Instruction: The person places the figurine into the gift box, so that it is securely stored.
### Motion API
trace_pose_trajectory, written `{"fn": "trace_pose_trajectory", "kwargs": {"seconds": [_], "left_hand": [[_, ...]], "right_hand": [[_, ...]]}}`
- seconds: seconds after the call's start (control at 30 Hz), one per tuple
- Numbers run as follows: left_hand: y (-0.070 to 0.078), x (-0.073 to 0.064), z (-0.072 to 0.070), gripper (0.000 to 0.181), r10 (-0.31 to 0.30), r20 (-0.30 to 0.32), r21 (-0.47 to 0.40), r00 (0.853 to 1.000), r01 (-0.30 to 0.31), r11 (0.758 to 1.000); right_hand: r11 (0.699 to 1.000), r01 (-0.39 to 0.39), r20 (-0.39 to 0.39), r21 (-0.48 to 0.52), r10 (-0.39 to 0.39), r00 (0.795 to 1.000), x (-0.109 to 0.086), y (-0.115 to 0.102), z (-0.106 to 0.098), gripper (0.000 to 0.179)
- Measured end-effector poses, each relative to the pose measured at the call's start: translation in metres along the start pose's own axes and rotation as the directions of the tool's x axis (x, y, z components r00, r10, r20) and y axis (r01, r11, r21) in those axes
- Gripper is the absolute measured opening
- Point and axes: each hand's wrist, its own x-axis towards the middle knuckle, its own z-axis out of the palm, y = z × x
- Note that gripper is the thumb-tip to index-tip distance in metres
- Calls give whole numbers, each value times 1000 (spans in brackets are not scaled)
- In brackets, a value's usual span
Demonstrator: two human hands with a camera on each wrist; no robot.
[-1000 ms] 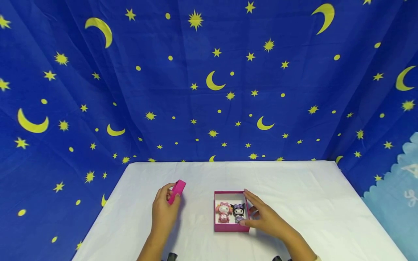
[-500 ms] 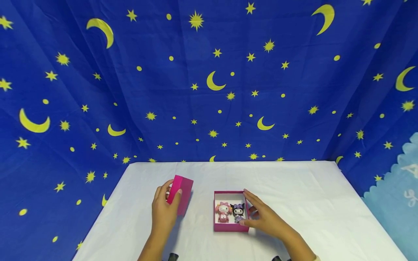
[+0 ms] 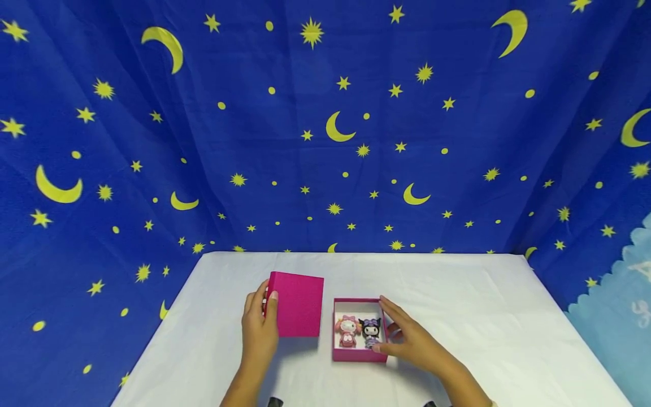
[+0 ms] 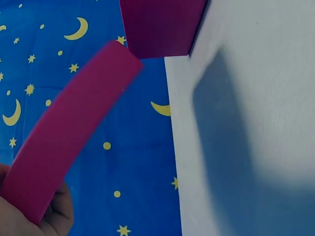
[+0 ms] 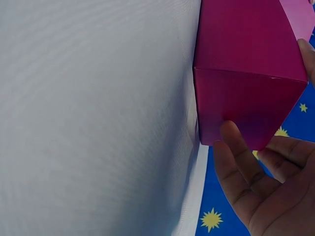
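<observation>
My left hand [image 3: 259, 330] grips a magenta box lid [image 3: 299, 305] by its left edge, thumb on the top face, raised over the table left of the box. The left wrist view shows the lid's narrow side [image 4: 74, 128] slanting up from the fingers. Beside it stands the open magenta box [image 3: 358, 355], holding a pink figurine [image 3: 348, 330] and a black-and-purple figurine [image 3: 371, 332], side by side. My right hand [image 3: 419, 345] holds the box's right side, thumb at the front corner and a finger at the back corner. Its other fingertips [image 5: 229, 129] touch the outer wall.
A white cloth [image 3: 458, 299] covers the table. Blue curtains [image 3: 285, 141] with moons and stars hang behind and at both sides. At the far right hangs a light blue panel [image 3: 615, 305]. Small black parts [image 3: 275, 402] show at the bottom edge.
My left hand has turned the lid from edge-on to flat, so its broad top face now shows, reaching closer to the box. The right hand and the box have stayed in place.
</observation>
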Motion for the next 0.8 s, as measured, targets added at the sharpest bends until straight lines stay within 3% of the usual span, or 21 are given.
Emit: {"fn": "trace_pose_trajectory", "kwargs": {"seconds": [0.23,0.47,0.63,0.8], "left_hand": [[-1,-4,7,45,5,19,24,1000,-6,1000],[-7,-4,17,45,-12,81,4,997,12,1000],[-12,-3,25,45,-53,121,-36,991,58,998],[-14,-3,32,48,-129,164,-110,978,148,983]], "right_hand": [[1000,11,-1,6,-11,1000,0,1,1,100],[1000,27,3,13,-27,1000,-1,-2,1,99],[1000,18,12,22,-18,1000,-1,-5,1,98],[1000,11,7,14,-11,1000,-1,-6,2,98]]}}
